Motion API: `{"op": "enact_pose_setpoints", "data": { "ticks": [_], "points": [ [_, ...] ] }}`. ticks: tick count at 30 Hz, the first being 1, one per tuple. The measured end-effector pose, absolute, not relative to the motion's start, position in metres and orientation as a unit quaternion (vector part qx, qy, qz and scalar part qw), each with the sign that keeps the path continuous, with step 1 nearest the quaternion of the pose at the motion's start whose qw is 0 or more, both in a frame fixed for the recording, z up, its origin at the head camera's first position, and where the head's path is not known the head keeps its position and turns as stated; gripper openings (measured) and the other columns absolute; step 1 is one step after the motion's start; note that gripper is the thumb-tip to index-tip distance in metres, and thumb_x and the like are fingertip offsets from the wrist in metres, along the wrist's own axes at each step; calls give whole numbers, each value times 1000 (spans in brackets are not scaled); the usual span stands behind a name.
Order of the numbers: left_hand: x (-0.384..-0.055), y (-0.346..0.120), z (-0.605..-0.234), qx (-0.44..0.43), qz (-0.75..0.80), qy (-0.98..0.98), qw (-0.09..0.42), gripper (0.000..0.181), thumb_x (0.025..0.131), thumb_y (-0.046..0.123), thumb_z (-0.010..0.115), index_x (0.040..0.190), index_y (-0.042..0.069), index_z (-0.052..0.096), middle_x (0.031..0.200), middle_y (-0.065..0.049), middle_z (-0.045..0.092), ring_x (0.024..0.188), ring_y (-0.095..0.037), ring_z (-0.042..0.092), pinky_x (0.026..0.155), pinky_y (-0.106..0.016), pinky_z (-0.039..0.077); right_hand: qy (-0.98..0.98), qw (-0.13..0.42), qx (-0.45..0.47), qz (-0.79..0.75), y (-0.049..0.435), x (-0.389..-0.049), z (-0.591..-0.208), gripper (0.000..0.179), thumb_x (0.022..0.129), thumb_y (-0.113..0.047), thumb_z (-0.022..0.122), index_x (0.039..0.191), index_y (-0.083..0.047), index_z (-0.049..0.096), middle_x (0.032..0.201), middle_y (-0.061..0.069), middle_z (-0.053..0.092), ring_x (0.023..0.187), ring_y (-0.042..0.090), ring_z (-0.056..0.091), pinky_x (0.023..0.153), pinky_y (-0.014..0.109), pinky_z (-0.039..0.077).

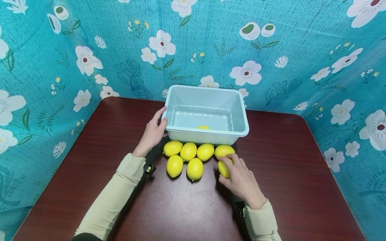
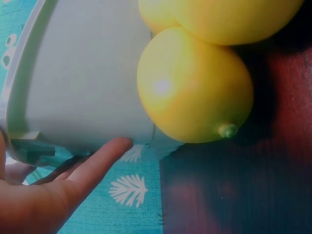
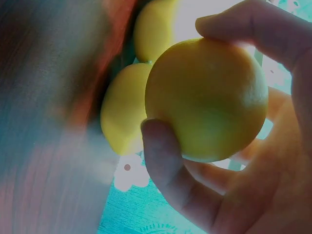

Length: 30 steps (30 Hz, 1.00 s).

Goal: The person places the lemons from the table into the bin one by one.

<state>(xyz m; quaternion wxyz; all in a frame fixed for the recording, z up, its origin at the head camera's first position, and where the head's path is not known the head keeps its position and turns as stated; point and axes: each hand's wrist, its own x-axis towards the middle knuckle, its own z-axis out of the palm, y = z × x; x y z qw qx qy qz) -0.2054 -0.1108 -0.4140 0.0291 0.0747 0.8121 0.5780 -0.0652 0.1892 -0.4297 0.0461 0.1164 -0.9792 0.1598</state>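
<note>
My right hand holds a yellow lemon between thumb and fingers, at the right end of the lemons on the table. Just behind it lies another lemon. At the left end of a pale blue plastic bin, my left hand grips the rim near the front corner. One finger lies along the outer wall below the rim in the left wrist view. Inside the bin only the top of a lemon shows above the front rim; the rest is hidden.
Several lemons line the bin's front wall, with two more, one a lemon on the left and one a lemon beside it, nearer me. The dark red table meets a blue flowered cloth behind the bin.
</note>
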Motion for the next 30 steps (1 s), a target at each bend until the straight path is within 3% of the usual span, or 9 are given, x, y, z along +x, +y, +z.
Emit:
{"op": "enact_pose_setpoints", "data": {
  "ticks": [30],
  "points": [
    [-206,-112,-415,73,575,814,32,53,103,35,40,153,32,24,157,-10,30,122,-38,55,82,-53,55,-976,78,125,162,188,-66,-413,55,76,-23,68,130,-22,56,127,-1,52,94,21,51,47,25,35]
  ]
}}
